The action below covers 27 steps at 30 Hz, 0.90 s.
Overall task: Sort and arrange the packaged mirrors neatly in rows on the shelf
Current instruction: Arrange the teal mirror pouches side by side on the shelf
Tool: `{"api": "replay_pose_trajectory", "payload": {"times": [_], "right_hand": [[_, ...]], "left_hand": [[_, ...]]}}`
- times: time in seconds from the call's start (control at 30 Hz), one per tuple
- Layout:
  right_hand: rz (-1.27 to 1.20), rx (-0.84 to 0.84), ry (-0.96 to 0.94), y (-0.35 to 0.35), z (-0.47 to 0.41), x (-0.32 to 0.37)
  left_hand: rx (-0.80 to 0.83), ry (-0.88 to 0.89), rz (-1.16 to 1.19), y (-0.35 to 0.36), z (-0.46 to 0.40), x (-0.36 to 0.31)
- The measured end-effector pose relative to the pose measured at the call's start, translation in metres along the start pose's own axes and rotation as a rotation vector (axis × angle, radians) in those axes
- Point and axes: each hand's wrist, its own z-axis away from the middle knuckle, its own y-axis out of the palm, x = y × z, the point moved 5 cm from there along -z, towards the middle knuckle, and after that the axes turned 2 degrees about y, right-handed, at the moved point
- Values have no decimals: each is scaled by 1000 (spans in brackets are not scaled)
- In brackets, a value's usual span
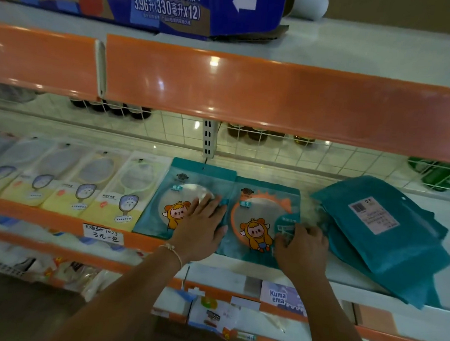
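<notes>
Your left hand (200, 228) lies flat, fingers straight and spread, pressing on a teal mirror pack (176, 196) that shows a round mirror and an orange cartoon figure. Just to the right of that hand lies a second teal pack (258, 213) of the same kind, edge to edge with the first, so two lie face up side by side on the shelf (355, 281). Your right hand (301, 247) rests on the lower right corner of that second pack with fingers curled; it seems to pinch a small teal flap (286, 224) there, but blur hides the grip. To the right of your right hand lies a loose, skewed pile of teal packs (386, 236) face down, the top one bearing a white label (374, 215); their number cannot be counted. To the left of your left hand runs a row of four yellow-and-white handled-mirror packs (125, 189), overlapping, with more fading into blur beyond.
</notes>
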Motion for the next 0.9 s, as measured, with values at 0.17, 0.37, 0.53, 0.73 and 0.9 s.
{"api": "replay_pose_trajectory", "payload": {"times": [0.17,0.37,0.53,0.73,0.9], "right_hand": [[-42,-19,2,0,8,8],[-32,-18,50,-3,20,13],[-45,-29,26,-3,23,13],[-19,-54,-23,1,23,9],[-83,-35,-68,1,19,3]], "left_hand": [[19,-4,-30,-2,-1,-1],[68,-54,-48,-11,-7,-9],[-17,20,-46,-14,-10,-37],[43,83,-109,1,-12,-53],[40,72,-161,-2,-15,-55]]}}
